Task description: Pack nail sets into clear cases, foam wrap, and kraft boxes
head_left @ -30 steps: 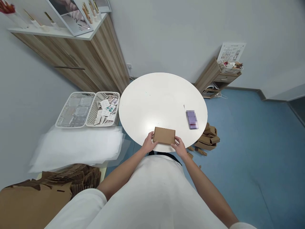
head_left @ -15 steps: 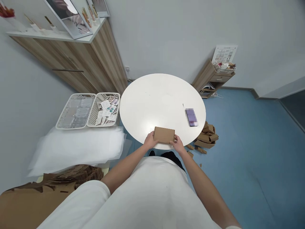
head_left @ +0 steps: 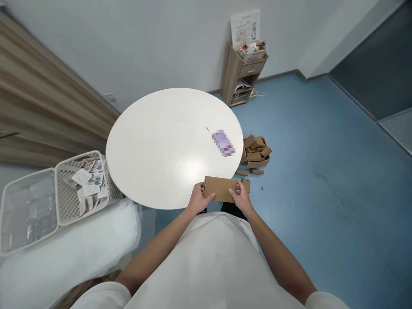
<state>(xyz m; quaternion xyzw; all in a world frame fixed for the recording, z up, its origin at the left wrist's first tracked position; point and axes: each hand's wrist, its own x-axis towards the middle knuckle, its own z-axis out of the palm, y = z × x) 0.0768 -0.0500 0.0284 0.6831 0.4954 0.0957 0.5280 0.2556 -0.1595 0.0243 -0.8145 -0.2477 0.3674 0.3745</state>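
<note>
I hold a flat brown cardboard box point(head_left: 219, 189) between both hands at the near rim of the round white surface point(head_left: 154, 141), in the lower middle of the frame. My left hand point(head_left: 198, 198) grips its left end, with the thumb lying across the top and the fingers point(head_left: 202, 189) curled round the edge. My right hand point(head_left: 241, 198) takes the right end in the same way, with the fingers narrow and pressed on the cardboard. A small flap point(head_left: 246, 185) sticks out past my right hand. The box lies level and partly overhangs the rim; I cannot tell whether its underside touches the surface.

Further up on the surface, towards its right edge, lies a blurred purple thing point(head_left: 223, 143), well apart from the box. On the blue floor point(head_left: 322, 180) just right of the surface sits a heap of brown cardboard boxes point(head_left: 256, 152). At the left edge of the frame stand two white baskets point(head_left: 61, 171) side by side, the right-hand one holding small packets point(head_left: 86, 182). Below them lies a stack of white sheets point(head_left: 64, 249). A small wooden cabinet point(head_left: 240, 73) stands against the wall at the upper middle.
</note>
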